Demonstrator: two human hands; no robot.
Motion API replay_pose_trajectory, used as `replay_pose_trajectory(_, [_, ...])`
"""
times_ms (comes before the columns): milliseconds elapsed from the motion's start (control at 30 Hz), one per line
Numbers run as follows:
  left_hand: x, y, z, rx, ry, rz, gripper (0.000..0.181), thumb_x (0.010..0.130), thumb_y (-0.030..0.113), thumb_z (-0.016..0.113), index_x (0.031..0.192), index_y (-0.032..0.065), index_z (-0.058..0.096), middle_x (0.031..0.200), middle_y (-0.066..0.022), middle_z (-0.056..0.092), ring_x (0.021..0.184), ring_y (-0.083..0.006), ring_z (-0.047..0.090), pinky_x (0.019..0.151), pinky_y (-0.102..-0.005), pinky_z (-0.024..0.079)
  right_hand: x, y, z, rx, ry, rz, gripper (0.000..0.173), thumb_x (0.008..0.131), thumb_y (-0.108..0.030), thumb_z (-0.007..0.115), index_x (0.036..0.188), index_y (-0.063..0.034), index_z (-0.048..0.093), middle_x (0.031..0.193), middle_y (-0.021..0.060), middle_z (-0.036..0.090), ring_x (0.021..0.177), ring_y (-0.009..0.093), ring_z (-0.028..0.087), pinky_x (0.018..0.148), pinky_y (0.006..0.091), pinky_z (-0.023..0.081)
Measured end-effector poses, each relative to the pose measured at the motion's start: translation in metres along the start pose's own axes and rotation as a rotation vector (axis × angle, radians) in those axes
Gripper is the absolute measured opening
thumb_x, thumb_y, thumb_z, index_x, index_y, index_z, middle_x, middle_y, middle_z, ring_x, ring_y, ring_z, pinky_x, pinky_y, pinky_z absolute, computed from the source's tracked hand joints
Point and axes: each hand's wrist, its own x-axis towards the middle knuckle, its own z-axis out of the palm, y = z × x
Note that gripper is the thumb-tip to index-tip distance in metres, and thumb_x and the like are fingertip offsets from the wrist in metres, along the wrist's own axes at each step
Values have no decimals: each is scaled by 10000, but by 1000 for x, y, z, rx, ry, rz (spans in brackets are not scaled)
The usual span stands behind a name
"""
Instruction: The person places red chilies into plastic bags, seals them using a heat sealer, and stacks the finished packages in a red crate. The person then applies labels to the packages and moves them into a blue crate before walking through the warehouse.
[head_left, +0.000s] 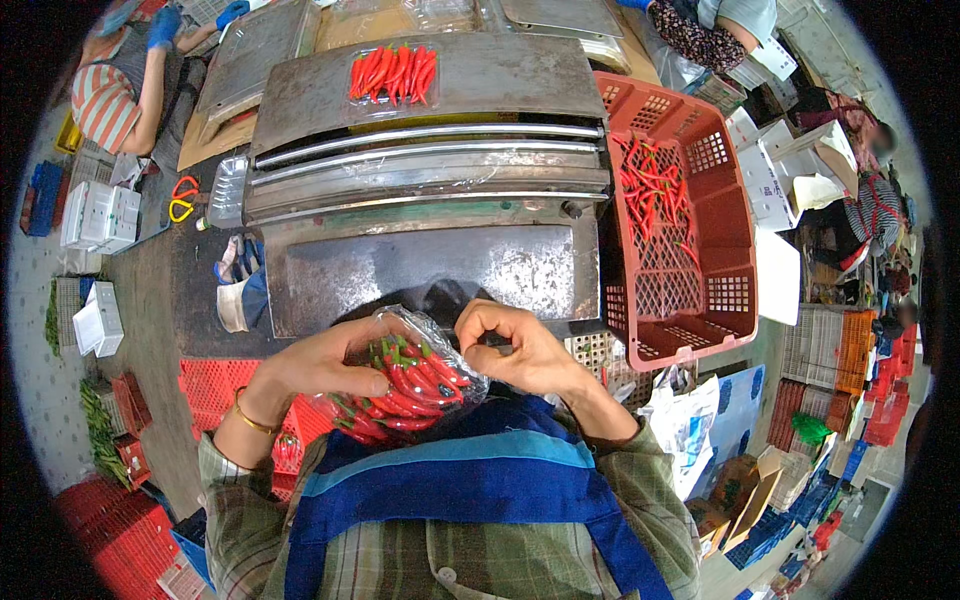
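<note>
My left hand (330, 358) grips a clear plastic pack of red chilies (420, 386) with green stems, held tilted in front of the apron. My right hand (517, 349) is at the pack's right edge, thumb and forefinger pinched together at the clear film; how much film lies between them is too small to tell. Beyond my hands stands a metal wrapping machine (427, 180) with chrome rollers. On its upper metal plate lies another tray of red chilies (394, 73). Loose red chilies (652, 187) lie in the brown-red plastic crate at the right.
The crate (679, 330) stands close beside the machine. Gloves (241, 289), scissors (182, 199) and a clear plastic tray (227, 191) lie at the left. Red crates (217, 390) stand below the table. Co-workers (112, 97) are at upper left and upper right.
</note>
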Motion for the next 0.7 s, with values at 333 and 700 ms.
replay_pose_trajectory(333, [-5,-4,0,-13,56,25,581,802,304,707,1244,10,472,1179,-67,519,1105,-147,458,975,-283,342,-22,21,-19,180,224,197,31,844,-43,525,830,-26,547,827,-4,530,773,86,483,711,224,402])
replay_pose_trajectory(700, [4,9,2,82,-7,-58,546,808,237,688,1252,13,463,1143,-59,534,1071,-130,469,942,-273,366,22,3,-10,151,-99,180,224,909,-247,583,884,-24,590,918,12,567,809,89,502,743,235,403])
